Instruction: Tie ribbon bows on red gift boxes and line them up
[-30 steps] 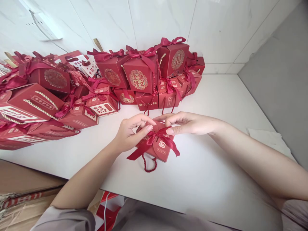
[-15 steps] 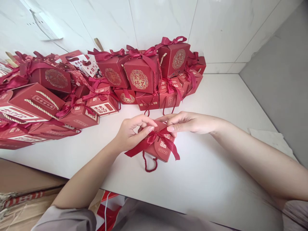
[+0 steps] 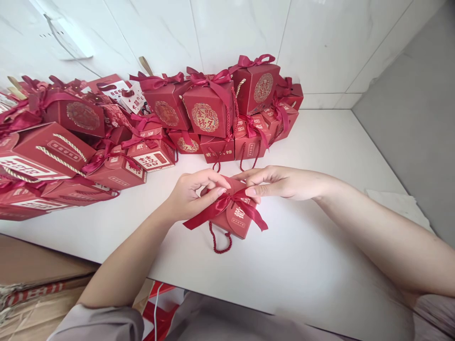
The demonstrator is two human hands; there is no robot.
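A small red box [image 3: 237,219] stands on the white table, a cord handle [image 3: 222,248] looping out at its near side. Across its top lies a dark red ribbon [image 3: 249,212] tied in a bow, its two tails spread left and right. My left hand [image 3: 202,192] pinches the ribbon at the bow's left side between thumb and index finger. On the right side, my right hand [image 3: 270,183] has its thumb and fingers closed on the ribbon; some of its fingers reach behind the box top and are partly hidden.
Stacked red gift boxes [image 3: 208,111] with bows line the tiled wall [image 3: 241,28] and crowd the left of the table [image 3: 284,279]. A pale sheet [image 3: 398,208] lies at the right edge. Cardboard [image 3: 39,265] is at the lower left.
The ribbon's right tail has shifted slightly right and the box has moved slightly left. Both hands keep nearly the same place and hold.
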